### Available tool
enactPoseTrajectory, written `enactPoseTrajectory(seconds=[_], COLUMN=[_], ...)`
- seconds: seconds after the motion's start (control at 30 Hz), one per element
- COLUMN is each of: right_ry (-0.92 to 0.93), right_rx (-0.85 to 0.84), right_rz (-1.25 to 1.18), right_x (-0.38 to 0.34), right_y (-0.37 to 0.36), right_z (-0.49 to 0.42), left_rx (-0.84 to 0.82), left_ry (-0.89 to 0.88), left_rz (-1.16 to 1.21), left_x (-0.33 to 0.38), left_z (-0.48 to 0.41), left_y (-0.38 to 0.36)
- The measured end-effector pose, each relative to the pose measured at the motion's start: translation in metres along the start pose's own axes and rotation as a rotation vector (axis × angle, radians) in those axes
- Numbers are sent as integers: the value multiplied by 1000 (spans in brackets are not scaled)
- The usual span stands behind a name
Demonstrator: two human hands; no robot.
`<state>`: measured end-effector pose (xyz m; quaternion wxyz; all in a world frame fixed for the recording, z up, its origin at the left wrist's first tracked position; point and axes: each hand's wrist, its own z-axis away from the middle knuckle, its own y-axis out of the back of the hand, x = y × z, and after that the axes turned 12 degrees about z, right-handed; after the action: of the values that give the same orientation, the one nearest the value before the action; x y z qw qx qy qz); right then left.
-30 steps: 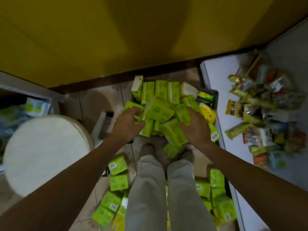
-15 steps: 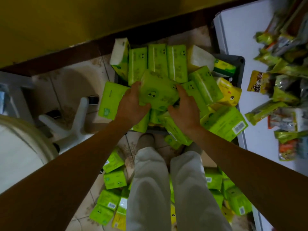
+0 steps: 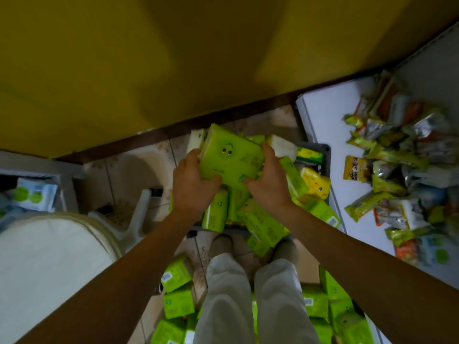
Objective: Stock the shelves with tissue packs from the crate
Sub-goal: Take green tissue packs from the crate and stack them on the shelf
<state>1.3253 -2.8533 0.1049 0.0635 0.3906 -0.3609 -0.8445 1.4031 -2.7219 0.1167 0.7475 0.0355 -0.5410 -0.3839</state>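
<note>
A green tissue pack (image 3: 232,158) with a printed face is lifted above the crate, gripped from both sides. My left hand (image 3: 192,183) holds its left end and my right hand (image 3: 267,181) holds its right end, fingers curled round the edges. Beneath them the dark crate (image 3: 324,155) is heaped with several green and yellow tissue packs (image 3: 314,181). More green packs (image 3: 177,286) lie on the tiled floor around my feet.
A white shelf (image 3: 327,125) on the right carries a pile of snack packets (image 3: 402,175). A round white stool (image 3: 49,264) stands at the left, a low shelf (image 3: 34,194) with wipes packs behind it. A yellow wall (image 3: 173,58) rises ahead.
Both hands closed on one green pack in the heap and lifted it up off the crate. The head tipped back up, bringing the yellow wall and right shelf into view.
</note>
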Motion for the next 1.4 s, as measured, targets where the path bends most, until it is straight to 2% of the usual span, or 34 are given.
enactPoseTrajectory(seconds=[0.1,0.17,0.3,0.37,0.5,0.6,0.7,0.83,0.97,1.07,1.17,1.27,1.4], right_ry=[50,77,168,239,392,548,630,689,720,688,563,477,506], right_rx=[33,53,177,265,485,559,617,725,841,872,815,858,853], right_rz=[-37,-54,-1,40,141,198,181,160,70,39,179,244,263], right_x=[-29,-44,-97,-135,-200,-231,-254,-276,-280,-265,-233,-203,-188], right_y=[38,55,124,176,279,342,394,452,495,515,534,562,596], right_z=[1,4,17,25,61,107,147,202,239,253,265,273,281], left_rx=[58,83,154,182,213,199,156,-47,-254,-403,-432,-480,-616], left_ry=[-115,-113,-127,-189,-446,-651,-748,-729,-890,-874,-851,-815,-775], left_rz=[-2,-7,177,234,286,303,401,613,573,606,589,475,428], left_x=[42,62,142,197,304,378,440,507,552,570,576,582,603], left_z=[9,10,26,34,55,86,118,159,198,219,221,221,231], left_y=[22,30,57,77,122,155,178,184,166,145,129,120,106])
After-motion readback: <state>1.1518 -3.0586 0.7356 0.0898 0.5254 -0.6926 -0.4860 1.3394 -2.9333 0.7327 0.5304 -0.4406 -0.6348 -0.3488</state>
